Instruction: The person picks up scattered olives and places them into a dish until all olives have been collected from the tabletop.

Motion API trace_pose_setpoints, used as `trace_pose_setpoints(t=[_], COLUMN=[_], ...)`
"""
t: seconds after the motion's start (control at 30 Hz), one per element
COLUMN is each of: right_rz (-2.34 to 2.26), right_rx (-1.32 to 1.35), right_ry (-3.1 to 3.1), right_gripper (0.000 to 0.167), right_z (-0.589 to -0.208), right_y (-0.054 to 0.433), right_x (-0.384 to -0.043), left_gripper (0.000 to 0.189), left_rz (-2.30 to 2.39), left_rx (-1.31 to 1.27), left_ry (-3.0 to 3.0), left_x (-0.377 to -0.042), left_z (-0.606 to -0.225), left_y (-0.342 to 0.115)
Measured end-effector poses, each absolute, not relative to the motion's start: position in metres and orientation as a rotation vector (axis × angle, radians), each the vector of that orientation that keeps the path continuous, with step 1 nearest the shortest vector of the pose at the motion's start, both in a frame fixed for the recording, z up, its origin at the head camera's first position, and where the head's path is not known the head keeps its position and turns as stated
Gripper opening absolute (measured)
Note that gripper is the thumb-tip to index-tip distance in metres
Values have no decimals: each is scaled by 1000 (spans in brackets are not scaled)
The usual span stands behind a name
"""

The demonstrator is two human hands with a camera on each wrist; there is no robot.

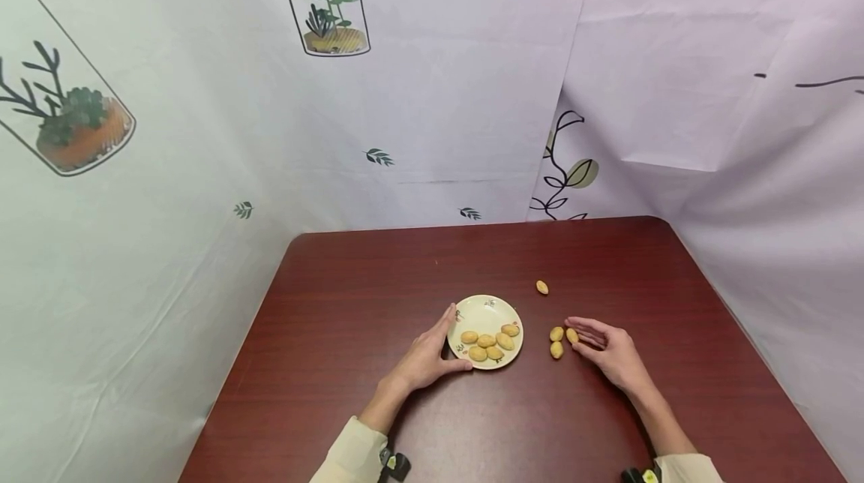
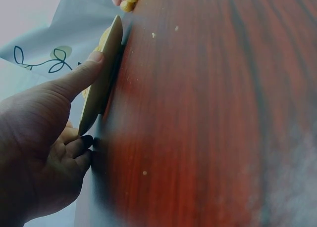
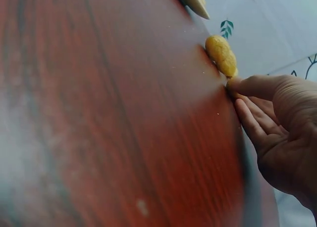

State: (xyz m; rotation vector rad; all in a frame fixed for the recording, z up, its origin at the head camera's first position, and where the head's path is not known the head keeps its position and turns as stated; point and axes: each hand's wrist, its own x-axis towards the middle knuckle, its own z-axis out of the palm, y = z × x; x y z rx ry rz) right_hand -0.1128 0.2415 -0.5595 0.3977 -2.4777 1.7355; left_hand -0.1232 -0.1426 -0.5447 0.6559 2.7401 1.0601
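Observation:
My left hand (image 1: 420, 360) holds the left side of a small cream plate (image 1: 481, 310) with floral marks, thumb at the near rim and fingers round the far left. In the left wrist view, the thumb (image 2: 81, 71) presses on the plate's edge. Several small yellow oval nut-like pieces (image 1: 486, 341) lie on the plate. To its right, my right hand (image 1: 617, 355) pinches one yellow oval piece (image 1: 572, 336) between thumb and fingertips, low at the table. Two more yellow pieces (image 1: 556, 349) lie just left of those fingertips; the right wrist view shows these pieces (image 3: 221, 55) close up.
Another yellow oval piece (image 1: 542, 287) lies farther back, beyond the plate's right side. The dark red wooden table (image 1: 364, 280) has rounded back corners. White printed cloth (image 1: 432, 108) hangs behind it and along both sides.

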Motion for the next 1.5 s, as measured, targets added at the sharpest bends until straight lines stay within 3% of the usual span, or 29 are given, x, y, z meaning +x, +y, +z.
trace_pose_setpoints(t=[1.5], right_rz=[1761], right_rx=[308], right_ry=[-2388], right_gripper=[34], right_z=[-549], right_y=[230], right_x=[-116], left_gripper=[114], left_rz=[1043], left_rx=[671], left_ry=[2748], left_x=[-123], left_z=[-544], left_y=[-143])
